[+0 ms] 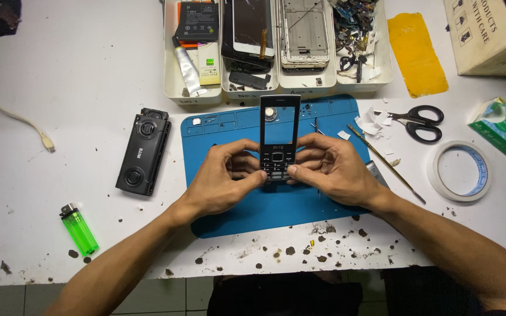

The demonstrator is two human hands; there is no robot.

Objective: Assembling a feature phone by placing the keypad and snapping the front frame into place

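Phone front frame (279, 130), both hands gripping its lower edges, above blue mat (218, 134).

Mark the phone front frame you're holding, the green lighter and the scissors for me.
phone front frame (279, 120): head view, on its empty screen opening's black border.
green lighter (81, 230): head view, on the translucent green body.
scissors (421, 122): head view, on the black handle loops.
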